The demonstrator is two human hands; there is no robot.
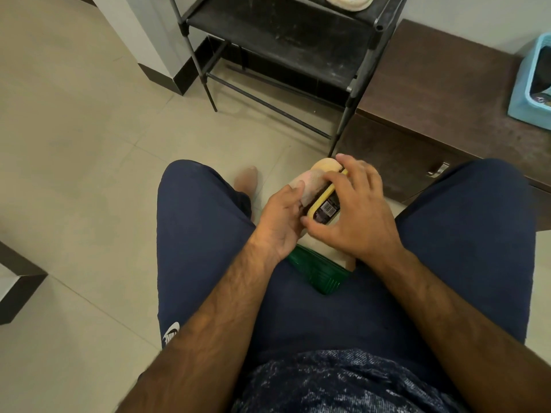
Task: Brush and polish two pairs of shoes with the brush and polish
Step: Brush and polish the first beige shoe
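Between my knees, my left hand [281, 222] holds a pale beige shoe [320, 171] from the left side, toe pointing away from me. My right hand [354, 208] grips a yellow-backed brush [323, 204] with a barcode label and presses it down on the shoe's top. Most of the shoe is hidden under both hands. Another light-coloured shoe [347, 0] sits on the top shelf of the black rack [280, 34] at the upper edge of the view.
I sit on a green stool [316, 271] over a tiled floor. The black metal shoe rack stands straight ahead, a low dark brown cabinet [432, 93] to the right with a light blue basket [529, 79] on it. My bare foot [246, 178] rests left of the shoe.
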